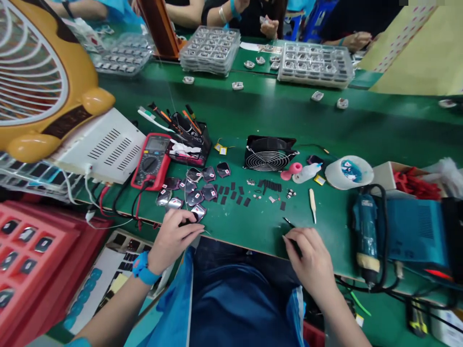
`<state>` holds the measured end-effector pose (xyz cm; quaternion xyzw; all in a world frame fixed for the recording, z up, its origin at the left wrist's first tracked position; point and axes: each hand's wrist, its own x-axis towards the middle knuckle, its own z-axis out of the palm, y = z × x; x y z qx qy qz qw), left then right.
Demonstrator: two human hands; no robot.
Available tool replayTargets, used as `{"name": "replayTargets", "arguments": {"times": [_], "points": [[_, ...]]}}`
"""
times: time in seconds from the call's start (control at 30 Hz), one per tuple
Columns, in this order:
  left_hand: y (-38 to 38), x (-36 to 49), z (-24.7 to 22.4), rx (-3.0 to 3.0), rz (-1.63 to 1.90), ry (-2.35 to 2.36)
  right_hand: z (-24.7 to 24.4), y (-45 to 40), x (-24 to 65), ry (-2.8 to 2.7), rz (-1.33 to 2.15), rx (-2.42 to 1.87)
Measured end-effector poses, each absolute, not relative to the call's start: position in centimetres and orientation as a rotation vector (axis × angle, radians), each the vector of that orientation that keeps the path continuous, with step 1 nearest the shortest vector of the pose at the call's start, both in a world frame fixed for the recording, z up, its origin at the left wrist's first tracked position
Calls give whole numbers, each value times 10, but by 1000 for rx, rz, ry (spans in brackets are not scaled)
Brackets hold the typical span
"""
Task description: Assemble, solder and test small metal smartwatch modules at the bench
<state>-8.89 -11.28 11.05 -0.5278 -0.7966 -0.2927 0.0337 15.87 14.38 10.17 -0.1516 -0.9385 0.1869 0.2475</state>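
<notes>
My left hand (180, 231), with a blue band at its wrist, is at the table's front edge, its fingers pinched together over a thin strand that pokes out past the fingertips. Just beyond it lies a cluster of shiny dark watch-like pieces (195, 197). My right hand (306, 246) is curled at the front edge to the right; a thin dark-tipped tool (288, 222) sticks out beyond its fingers, mostly hidden by the hand. Between and beyond the hands are small black rectangles (239, 199) and a cream-handled tool (312, 206).
A red multimeter (150, 161), a tool holder (190, 140) and a yellow fan (47, 77) stand left. A small black fan (269, 153) is at centre. A white tub (349, 172) and a blue soldering station (415, 236) are right. Other people's hands work across the table.
</notes>
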Motion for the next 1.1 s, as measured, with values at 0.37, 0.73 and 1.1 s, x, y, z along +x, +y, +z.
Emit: {"name": "replayTargets", "arguments": {"times": [0.37, 0.73, 1.1], "points": [[-183, -122, 175, -1907, -585, -2934, 92, 128, 145, -2566, 815, -366], [-105, -86, 116, -1414, -601, -2657, 95, 126, 144, -2567, 833, -397], [-53, -29, 109, -1087, -2271, -2965, 103, 109, 140, -2317, 1243, -413]]}}
